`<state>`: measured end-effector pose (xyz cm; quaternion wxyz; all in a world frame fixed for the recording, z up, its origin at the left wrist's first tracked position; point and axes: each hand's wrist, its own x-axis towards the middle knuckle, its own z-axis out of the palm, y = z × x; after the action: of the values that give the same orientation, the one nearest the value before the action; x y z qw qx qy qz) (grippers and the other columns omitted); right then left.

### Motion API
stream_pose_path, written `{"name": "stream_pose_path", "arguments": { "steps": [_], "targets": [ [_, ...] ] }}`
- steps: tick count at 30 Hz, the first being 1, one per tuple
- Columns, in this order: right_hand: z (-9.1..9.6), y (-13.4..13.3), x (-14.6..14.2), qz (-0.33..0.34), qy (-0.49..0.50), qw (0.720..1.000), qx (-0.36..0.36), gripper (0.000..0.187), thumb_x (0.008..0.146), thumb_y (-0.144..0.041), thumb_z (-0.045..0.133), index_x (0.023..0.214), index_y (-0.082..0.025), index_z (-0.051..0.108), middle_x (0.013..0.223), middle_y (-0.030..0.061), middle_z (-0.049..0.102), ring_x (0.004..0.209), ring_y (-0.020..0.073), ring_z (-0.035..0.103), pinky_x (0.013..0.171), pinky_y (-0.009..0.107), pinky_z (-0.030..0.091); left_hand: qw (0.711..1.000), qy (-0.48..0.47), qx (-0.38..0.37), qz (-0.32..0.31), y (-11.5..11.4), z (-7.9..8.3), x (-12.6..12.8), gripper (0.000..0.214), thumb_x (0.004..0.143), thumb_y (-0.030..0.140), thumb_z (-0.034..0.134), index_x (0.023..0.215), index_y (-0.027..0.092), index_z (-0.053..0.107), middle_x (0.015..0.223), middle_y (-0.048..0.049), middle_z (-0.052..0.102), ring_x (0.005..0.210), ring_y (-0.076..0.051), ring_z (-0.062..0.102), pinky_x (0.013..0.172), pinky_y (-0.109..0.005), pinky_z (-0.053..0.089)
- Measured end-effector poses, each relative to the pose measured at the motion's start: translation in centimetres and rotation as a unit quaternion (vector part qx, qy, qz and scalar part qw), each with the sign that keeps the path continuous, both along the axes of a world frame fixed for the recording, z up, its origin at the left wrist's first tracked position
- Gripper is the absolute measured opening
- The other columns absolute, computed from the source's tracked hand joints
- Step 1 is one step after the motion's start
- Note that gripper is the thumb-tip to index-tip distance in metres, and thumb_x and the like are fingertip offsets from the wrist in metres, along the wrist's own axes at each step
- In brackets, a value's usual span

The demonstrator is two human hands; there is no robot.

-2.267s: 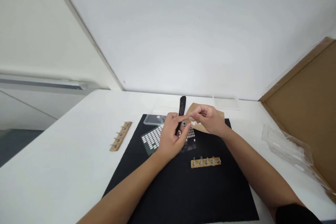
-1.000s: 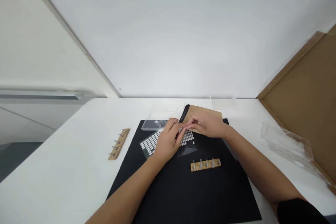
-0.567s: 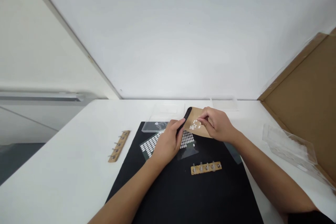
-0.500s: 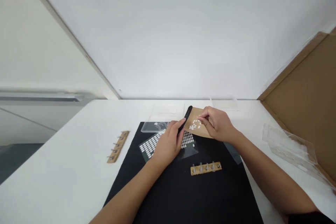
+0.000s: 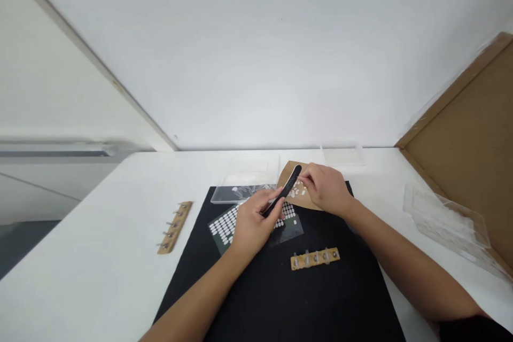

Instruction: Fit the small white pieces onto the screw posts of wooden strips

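Note:
My left hand [image 5: 253,222] is closed around a black nail file [image 5: 285,190], which slants up and to the right. My right hand [image 5: 326,190] rests on a brown paper sheet [image 5: 287,175] scattered with small white nail tips [image 5: 297,189], its fingers pinched over them; what they grip is too small to see. Under my left hand lies a dark sheet of white oval stickers [image 5: 228,222]. A small wooden strip with clear nail tips on pegs [image 5: 315,258] lies on the black mat [image 5: 288,288] nearer to me.
A second wooden peg strip [image 5: 173,226] lies on the white table [image 5: 100,256] left of the mat. A clear plastic tray [image 5: 246,184] sits behind the sticker sheet, another clear lid [image 5: 342,155] by the wall. Clear packaging [image 5: 449,224] and a cardboard panel [image 5: 468,149] stand at right.
My hands parted after meeting over the stickers. My right hand moved onto the brown paper with the white tips. My left hand tilted the black file further to the right.

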<state>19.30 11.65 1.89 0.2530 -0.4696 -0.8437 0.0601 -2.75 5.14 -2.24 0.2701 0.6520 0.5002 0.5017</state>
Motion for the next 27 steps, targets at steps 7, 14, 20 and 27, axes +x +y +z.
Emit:
{"name": "stream_pose_path", "arguments": {
  "steps": [7, 14, 20, 27],
  "targets": [
    [-0.3, 0.1, -0.4, -0.038, -0.028, 0.999, 0.011, 0.021, 0.11, -0.037, 0.051, 0.101, -0.023, 0.064, 0.1, 0.0043, 0.078, 0.087, 0.0233, 0.069, 0.069, 0.034, 0.036, 1.0, -0.006, 0.011, -0.011, -0.2, 0.3, 0.1, 0.027, 0.1, 0.032, 0.071, 0.124, 0.025, 0.082, 0.077, -0.0001, 0.074, 0.063, -0.016, 0.072, 0.067, -0.03, 0.06],
    [-1.4, 0.5, -0.7, -0.034, -0.016, 0.999, -0.006, 0.022, 0.112, -0.036, 0.05, 0.103, -0.022, 0.064, 0.1, 0.0071, 0.078, 0.089, 0.0238, 0.07, 0.07, 0.033, 0.039, 0.996, -0.081, -0.039, -0.007, -0.2, 0.0, 0.4, 0.026, 0.096, 0.036, 0.077, 0.117, 0.023, 0.084, 0.075, 0.0009, 0.074, 0.052, -0.013, 0.068, 0.059, -0.029, 0.058],
    [-1.3, 0.4, -0.9, -0.024, 0.026, 0.999, -0.017, 0.028, 0.115, -0.039, 0.041, 0.1, -0.022, 0.057, 0.09, 0.005, 0.073, 0.08, 0.0206, 0.069, 0.068, 0.03, 0.042, 0.995, -0.093, -0.042, -0.008, -0.4, 0.6, 0.7, 0.025, 0.096, 0.034, 0.077, 0.116, 0.022, 0.084, 0.077, 0.0001, 0.075, 0.051, -0.013, 0.068, 0.058, -0.028, 0.058],
    [-1.2, 0.2, -1.2, -0.038, 0.012, 0.999, -0.011, 0.029, 0.114, -0.039, 0.039, 0.1, -0.021, 0.057, 0.09, 0.0075, 0.072, 0.082, 0.0232, 0.068, 0.069, 0.033, 0.039, 0.997, -0.077, -0.026, -0.002, -0.5, 0.4, 0.9, 0.026, 0.097, 0.034, 0.075, 0.118, 0.022, 0.084, 0.074, 0.001, 0.074, 0.053, -0.013, 0.068, 0.063, -0.029, 0.059]
  ]
}}
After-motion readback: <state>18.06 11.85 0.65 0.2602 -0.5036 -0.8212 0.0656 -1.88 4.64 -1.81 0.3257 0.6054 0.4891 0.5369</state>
